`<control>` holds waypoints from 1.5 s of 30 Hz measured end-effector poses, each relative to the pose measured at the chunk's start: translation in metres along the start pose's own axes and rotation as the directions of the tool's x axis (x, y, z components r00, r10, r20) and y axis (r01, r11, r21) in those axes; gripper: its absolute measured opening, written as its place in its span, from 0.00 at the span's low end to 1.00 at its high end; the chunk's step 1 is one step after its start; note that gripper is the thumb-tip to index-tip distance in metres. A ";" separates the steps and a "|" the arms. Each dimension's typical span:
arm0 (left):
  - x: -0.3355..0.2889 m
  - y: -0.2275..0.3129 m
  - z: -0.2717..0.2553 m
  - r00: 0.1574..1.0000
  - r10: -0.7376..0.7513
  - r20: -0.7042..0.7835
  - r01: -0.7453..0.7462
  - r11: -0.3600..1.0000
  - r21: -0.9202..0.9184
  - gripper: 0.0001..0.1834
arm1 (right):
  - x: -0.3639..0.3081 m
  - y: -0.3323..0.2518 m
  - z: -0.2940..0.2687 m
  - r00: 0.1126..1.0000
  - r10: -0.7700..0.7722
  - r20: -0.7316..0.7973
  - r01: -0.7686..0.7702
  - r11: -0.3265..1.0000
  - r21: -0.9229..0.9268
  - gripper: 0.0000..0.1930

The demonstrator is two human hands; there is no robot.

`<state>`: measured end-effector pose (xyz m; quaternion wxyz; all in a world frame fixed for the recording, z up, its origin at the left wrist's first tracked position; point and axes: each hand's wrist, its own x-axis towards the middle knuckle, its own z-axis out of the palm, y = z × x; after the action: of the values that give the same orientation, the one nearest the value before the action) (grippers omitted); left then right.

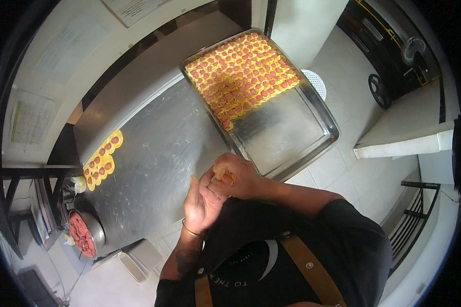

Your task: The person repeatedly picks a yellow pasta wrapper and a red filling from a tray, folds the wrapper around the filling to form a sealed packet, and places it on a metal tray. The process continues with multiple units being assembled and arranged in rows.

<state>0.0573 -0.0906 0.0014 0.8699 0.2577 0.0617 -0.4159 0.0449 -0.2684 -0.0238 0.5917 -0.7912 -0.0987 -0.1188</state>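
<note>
In front of my chest, my right hand [242, 176] is closed around a small dumpling [225, 177], whose yellow wrapper edge shows at the top of the fist. My left hand [202, 205], with a bracelet at the wrist, is palm up against it; its thumb stands apart and its fingertips are partly hidden. Just beyond, a large metal tray [327, 134] carries tight rows of open-topped dumplings [241, 71] with yellow wrappers and pink filling on its far half. To the left lie several flat yellow wrappers [98, 173], topped with pink balls of filling.
A steel worktable [156, 138] extends left of the tray. At its near left corner stands a metal bowl [98, 229] of pink minced filling [80, 234]. Below it is a pale plastic container [133, 266]. A black rack [417, 215] stands at the right.
</note>
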 end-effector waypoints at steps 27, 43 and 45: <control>-0.037 0.013 -0.141 0.743 0.391 -0.543 -0.068 0.852 0.520 0.25 | 0.041 0.174 -0.053 0.955 0.243 -0.167 -0.294 0.741 -0.603 0.12; -0.127 0.113 -0.227 0.607 0.578 -0.545 -0.313 0.805 0.504 0.18 | 0.056 0.063 -0.003 0.913 0.243 -0.328 -0.407 0.617 -0.673 0.14; -0.140 0.129 -0.261 0.614 0.586 -0.529 -0.401 0.809 0.430 0.17 | 0.061 0.060 0.049 0.958 0.139 -0.251 -0.259 0.796 -0.546 0.15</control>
<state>0.0923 0.2039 -0.1264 0.8322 0.5056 0.2227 -0.0481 0.1239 -0.2374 -0.0731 0.3419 -0.9225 0.0852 -0.1578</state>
